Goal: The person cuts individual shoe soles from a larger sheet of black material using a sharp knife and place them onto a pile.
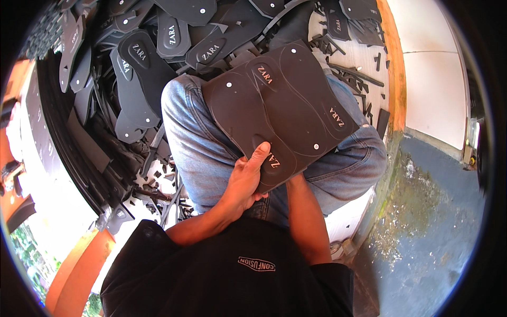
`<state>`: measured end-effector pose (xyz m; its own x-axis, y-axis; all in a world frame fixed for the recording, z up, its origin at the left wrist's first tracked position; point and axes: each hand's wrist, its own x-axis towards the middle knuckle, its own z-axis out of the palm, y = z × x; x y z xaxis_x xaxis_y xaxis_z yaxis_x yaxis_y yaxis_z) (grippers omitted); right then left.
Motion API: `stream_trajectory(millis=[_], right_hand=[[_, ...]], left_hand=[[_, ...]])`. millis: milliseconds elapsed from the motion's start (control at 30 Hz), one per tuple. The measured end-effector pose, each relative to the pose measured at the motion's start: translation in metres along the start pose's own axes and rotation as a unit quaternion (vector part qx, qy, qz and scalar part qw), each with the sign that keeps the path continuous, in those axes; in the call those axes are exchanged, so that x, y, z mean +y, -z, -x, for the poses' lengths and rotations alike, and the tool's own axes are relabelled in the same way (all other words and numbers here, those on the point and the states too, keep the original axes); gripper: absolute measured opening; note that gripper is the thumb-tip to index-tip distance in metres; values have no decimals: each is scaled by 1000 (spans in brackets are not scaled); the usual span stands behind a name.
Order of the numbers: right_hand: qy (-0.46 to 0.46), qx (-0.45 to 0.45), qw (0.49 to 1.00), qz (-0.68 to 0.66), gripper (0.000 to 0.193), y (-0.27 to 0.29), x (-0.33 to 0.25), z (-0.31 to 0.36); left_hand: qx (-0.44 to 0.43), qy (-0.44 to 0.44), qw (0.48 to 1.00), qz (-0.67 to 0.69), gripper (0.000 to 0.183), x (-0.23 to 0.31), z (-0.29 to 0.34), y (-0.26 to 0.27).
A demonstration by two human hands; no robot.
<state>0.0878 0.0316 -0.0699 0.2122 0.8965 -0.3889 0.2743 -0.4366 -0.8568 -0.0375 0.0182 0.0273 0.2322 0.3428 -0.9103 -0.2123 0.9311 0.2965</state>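
A dark grey foam sheet (298, 100) lies tilted across my jeans-clad lap, marked with curved sole outlines, raised oval pads, pale lettering and small white dots. It looks like a sheet of shoe soles. My left hand (244, 179) grips its near left edge, the thumb pressed on top beside an oval pad and the fingers curled below. From the near edge, my right hand (296, 184) reaches underneath the sheet. Only its wrist area shows; the fingers are hidden, so whether they grip anything cannot be seen.
Loose cut-out soles (138, 53) pile up ahead and to the left. Stacked dark sheets or strips (71, 142) stand at far left. Thin foam offcuts (356, 79) litter the floor at right, near a wooden edge (397, 63). Beyond lies a grey-blue floor (438, 211).
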Motion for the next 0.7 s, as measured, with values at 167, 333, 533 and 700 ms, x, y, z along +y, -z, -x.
stream_trajectory(millis=[167, 333, 533, 700], right_hand=[[-7, -24, 999, 23, 34, -1, -6, -13], [-16, -60, 996, 64, 35, 3, -14, -23], [1, -123, 980, 158, 36, -2, -35, -48], [-52, -198, 973, 107, 37, -28, -55, -76]], left_hand=[[-11, -14, 1000, -2, 58, 1, 1, 1], [24, 3, 1000, -19, 57, 7, 9, 1], [48, -1, 998, -42, 56, 7, 22, 19], [-95, -72, 985, -121, 49, -34, 42, 126]])
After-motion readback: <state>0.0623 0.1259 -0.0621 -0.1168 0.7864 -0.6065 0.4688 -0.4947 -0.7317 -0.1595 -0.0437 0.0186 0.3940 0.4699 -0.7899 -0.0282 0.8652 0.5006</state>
